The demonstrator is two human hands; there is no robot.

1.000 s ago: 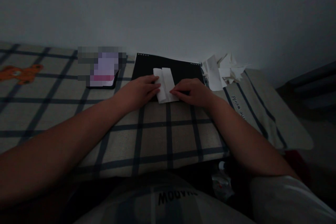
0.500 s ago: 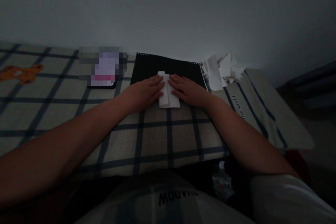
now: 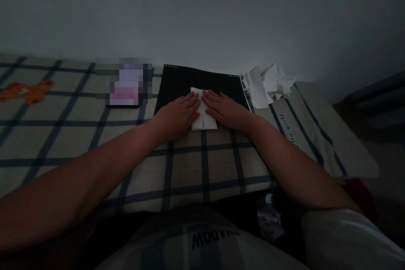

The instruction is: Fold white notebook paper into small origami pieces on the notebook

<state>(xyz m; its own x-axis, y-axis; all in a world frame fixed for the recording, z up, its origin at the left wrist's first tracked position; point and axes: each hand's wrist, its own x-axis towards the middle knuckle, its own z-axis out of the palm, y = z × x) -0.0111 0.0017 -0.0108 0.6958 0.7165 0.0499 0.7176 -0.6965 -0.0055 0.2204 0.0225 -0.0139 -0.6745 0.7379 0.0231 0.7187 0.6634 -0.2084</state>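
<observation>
A folded piece of white paper [image 3: 204,121] lies partly on a black sheet [image 3: 196,79] with small holes along its far edge, its near end reaching onto the checked cloth. My left hand [image 3: 180,114] rests flat on the paper's left side, fingers stretched out. From the other side, my right hand [image 3: 226,109] lies flat with its fingertips on the right half. The two sets of fingertips almost meet over the middle of the paper, hiding part of it. Neither hand grips anything.
Several white paper pieces [image 3: 276,82] are heaped right of the black sheet against the wall [image 3: 202,17]. A phone [image 3: 126,86], partly blurred, lies to the left. The checked tablecloth [image 3: 186,168] bears an orange bear print [image 3: 27,91]. A clear bottle [image 3: 268,219] is below the table's near edge.
My left hand has slid slightly right over the paper. A raised fold on the paper's left side now lies flatter. My right hand has hardly moved.
</observation>
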